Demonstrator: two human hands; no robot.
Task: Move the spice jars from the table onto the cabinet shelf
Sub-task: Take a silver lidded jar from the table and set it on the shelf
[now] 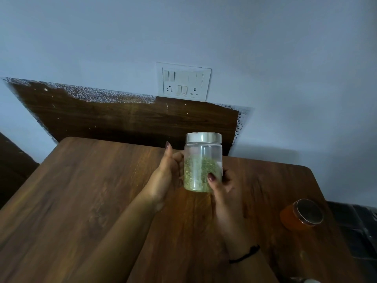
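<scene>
Clear jar [203, 162]: silver lid, half full of green flakes, upright. Left hand [169, 172] and right hand [222, 193] both wrap it. Jars: 2; orange jar [293, 219] stands on table [81, 201].

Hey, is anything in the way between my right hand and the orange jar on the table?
Nothing visible: only bare table lies between the right hand and the orange jar. That hand and the left hand hold the herb jar.

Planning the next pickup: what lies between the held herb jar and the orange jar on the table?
In the head view, only the right hand gripping the herb jar, then bare wooden table up to the orange jar.
</scene>
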